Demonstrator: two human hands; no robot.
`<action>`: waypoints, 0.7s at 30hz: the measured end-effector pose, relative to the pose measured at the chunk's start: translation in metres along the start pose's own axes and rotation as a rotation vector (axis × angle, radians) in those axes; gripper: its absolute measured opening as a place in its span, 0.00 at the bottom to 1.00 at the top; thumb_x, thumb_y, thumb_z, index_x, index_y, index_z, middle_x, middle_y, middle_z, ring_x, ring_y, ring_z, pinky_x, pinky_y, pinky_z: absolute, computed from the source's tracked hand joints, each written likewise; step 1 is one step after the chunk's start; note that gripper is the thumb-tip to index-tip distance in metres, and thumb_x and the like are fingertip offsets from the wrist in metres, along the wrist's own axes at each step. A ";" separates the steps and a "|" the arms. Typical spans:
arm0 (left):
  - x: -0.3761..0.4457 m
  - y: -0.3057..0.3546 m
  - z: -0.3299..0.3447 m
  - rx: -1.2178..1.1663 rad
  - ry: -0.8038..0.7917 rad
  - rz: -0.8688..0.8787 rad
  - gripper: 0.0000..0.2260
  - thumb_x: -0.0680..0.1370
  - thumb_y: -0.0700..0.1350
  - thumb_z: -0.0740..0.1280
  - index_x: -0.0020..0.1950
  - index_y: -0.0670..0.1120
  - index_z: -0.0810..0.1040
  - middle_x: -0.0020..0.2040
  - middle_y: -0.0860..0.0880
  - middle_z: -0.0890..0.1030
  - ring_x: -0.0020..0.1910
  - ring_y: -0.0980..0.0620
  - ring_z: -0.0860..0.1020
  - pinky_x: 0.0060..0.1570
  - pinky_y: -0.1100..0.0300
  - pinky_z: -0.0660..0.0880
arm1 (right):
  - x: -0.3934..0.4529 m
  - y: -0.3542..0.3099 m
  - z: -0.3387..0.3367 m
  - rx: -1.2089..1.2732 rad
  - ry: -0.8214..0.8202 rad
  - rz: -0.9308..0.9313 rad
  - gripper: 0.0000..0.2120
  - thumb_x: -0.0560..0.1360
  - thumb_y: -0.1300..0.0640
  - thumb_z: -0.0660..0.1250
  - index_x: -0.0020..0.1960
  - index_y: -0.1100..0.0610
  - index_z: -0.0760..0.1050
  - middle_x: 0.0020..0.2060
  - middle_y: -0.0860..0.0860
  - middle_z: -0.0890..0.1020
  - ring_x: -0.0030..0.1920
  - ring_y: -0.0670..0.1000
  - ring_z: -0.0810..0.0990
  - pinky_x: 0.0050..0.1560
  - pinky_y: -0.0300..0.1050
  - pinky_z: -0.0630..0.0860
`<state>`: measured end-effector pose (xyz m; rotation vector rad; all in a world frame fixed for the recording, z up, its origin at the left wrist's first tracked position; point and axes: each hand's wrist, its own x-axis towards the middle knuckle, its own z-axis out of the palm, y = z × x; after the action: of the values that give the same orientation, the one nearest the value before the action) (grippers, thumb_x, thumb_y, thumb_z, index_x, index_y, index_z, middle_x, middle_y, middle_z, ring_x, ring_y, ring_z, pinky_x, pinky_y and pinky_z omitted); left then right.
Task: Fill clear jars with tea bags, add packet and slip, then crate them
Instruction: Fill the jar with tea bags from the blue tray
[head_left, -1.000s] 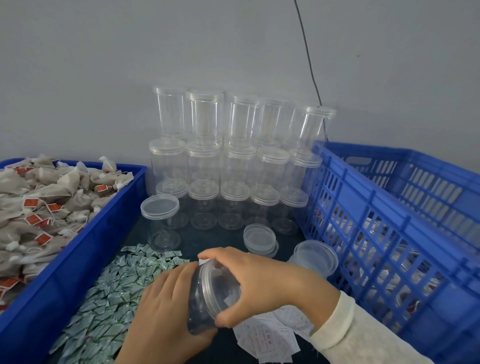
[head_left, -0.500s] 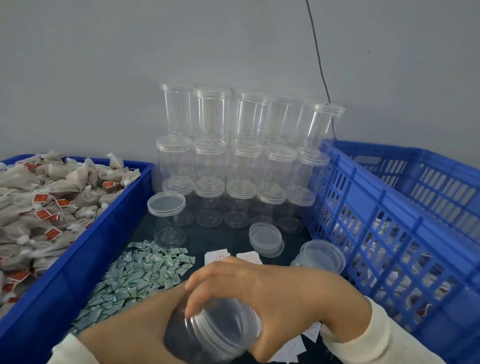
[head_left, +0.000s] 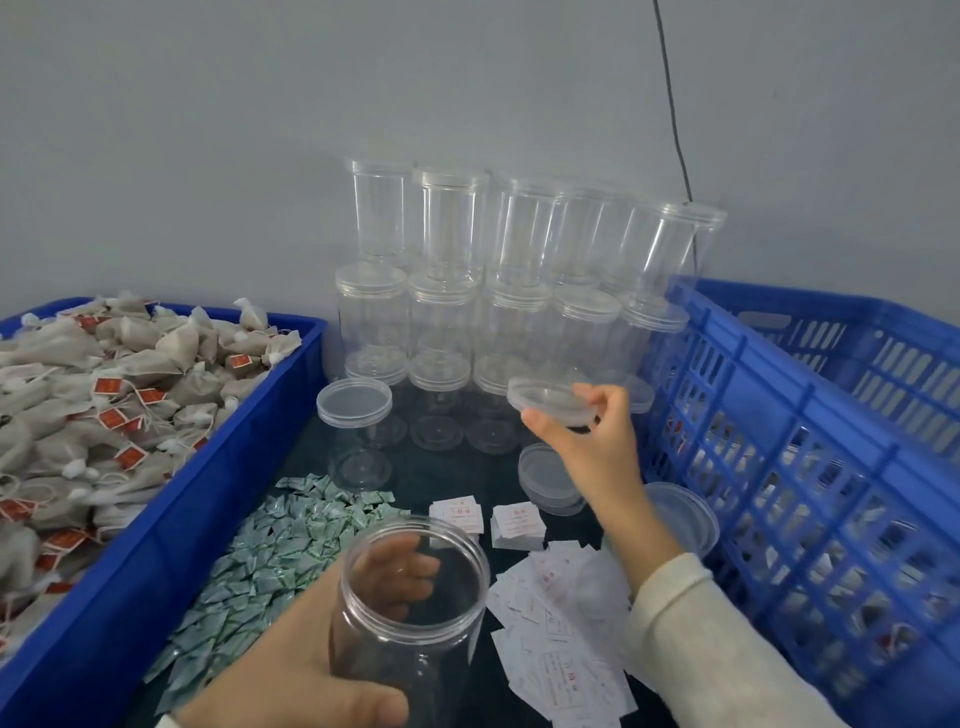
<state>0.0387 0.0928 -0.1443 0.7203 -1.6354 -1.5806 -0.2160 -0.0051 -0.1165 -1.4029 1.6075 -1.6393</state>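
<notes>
- The left hand (head_left: 291, 670), at the lower centre of the frame, is wrapped around an open jar (head_left: 410, 608): the thumb lies across the near wall and the fingers (head_left: 400, 571) show through the clear plastic on the far side.
- That jar is a smooth, transparent cylinder with a ribbed screw neck; its round mouth faces up and nothing shows inside.
- The right hand (head_left: 587, 436), right of centre, pinches a loose lid (head_left: 550, 402) by its rim, holding the lid raised and tilted in front of the stacked jars. A cream knitted sleeve (head_left: 701, 639) covers the forearm.
- The lid is a shallow, clear plastic disc with a raised lip.
- Below the right hand, more loose lids (head_left: 545, 478) lie on the dark table (head_left: 467, 467).
- Against the grey wall, in the upper centre, capped clear jars (head_left: 452, 228) stand stacked in tiers.
- One capped jar (head_left: 356, 431) stands alone in front of the stack, left of centre.
- At the left, a solid-walled blue bin (head_left: 171, 519) is heaped with soft, beige mesh tea bags (head_left: 104, 395) with strings and red paper tags.
- Beside the bin, small, flat, green-and-white packets (head_left: 280, 551) lie in a loose spread.
- White printed slips (head_left: 561, 654) lie scattered at lower centre, with two neater stacks just above them.
- At the right stands a slotted blue crate (head_left: 779, 441); its contents are blurred through the slots.
</notes>
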 end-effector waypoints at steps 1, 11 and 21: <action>-0.001 0.011 -0.017 0.042 -0.062 -0.036 0.50 0.55 0.57 0.83 0.71 0.48 0.64 0.67 0.51 0.75 0.67 0.49 0.74 0.64 0.52 0.71 | 0.001 0.015 0.007 -0.094 0.054 0.047 0.27 0.61 0.48 0.80 0.49 0.49 0.65 0.56 0.47 0.73 0.57 0.49 0.74 0.53 0.39 0.70; -0.021 -0.028 -0.029 0.163 0.236 -0.014 0.48 0.52 0.46 0.83 0.69 0.48 0.66 0.64 0.56 0.77 0.63 0.55 0.76 0.57 0.67 0.74 | 0.013 0.098 0.028 -0.537 0.100 0.396 0.34 0.63 0.43 0.78 0.62 0.51 0.66 0.64 0.54 0.72 0.66 0.58 0.68 0.66 0.56 0.64; -0.016 -0.033 -0.026 0.094 0.356 0.009 0.53 0.46 0.55 0.85 0.68 0.51 0.67 0.62 0.58 0.78 0.63 0.57 0.76 0.57 0.68 0.73 | 0.023 0.102 0.032 -0.587 -0.029 0.437 0.52 0.63 0.45 0.79 0.77 0.51 0.52 0.74 0.55 0.62 0.73 0.60 0.61 0.70 0.60 0.62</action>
<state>0.0656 0.0885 -0.1800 0.9806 -1.4514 -1.2879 -0.2301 -0.0626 -0.2082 -1.1829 2.2930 -0.9308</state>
